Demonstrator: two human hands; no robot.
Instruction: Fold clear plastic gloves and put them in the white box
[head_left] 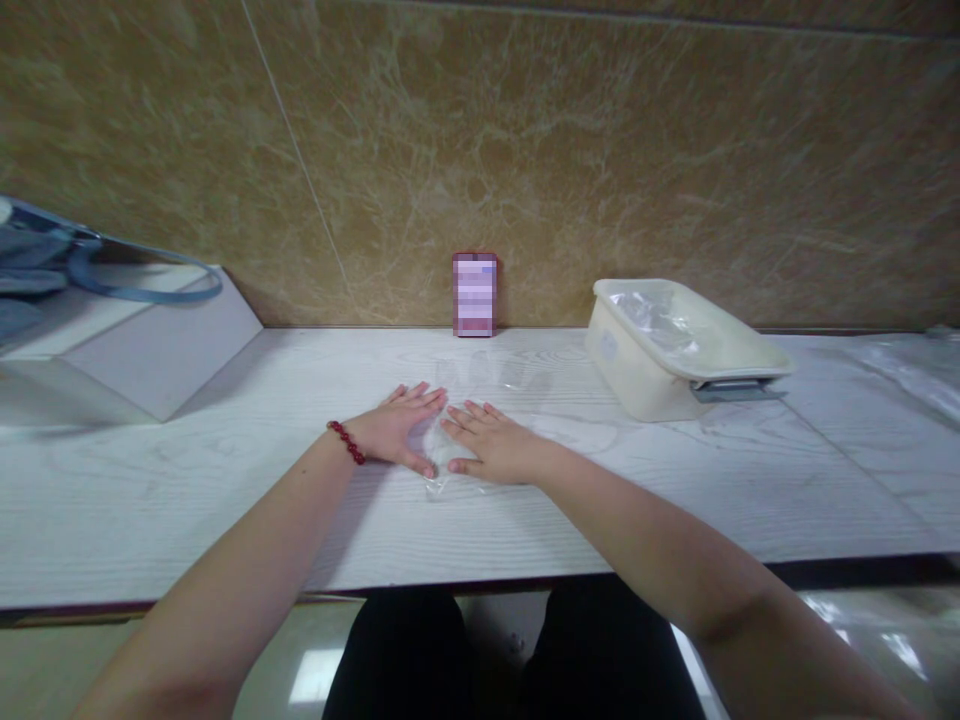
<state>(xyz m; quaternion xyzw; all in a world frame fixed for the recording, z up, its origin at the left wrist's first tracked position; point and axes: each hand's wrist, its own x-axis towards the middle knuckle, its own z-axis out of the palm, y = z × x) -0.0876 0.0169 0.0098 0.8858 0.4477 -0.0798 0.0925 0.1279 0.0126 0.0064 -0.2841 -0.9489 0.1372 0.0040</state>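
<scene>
A clear plastic bag (444, 462) lies flat on the white wood-grain table (225, 500), partly covered by both hands. My left hand (397, 428), with a red bead bracelet at the wrist, rests palm down on the bag's left side, fingers spread. From the right, my right hand (491, 443) lies palm down over the bag, its fingers also apart. The fingertips of the two hands are close together. Neither hand grips anything. How far the bag extends under the palms is hidden.
A phone (475, 295) leans upright against the marbled wall. To the right stands a cream bin (645, 380) holding clear plastic bags; more clear plastic (915, 365) lies at far right. A white box (165, 340) with a blue strapped bag (37, 260) on it is at left.
</scene>
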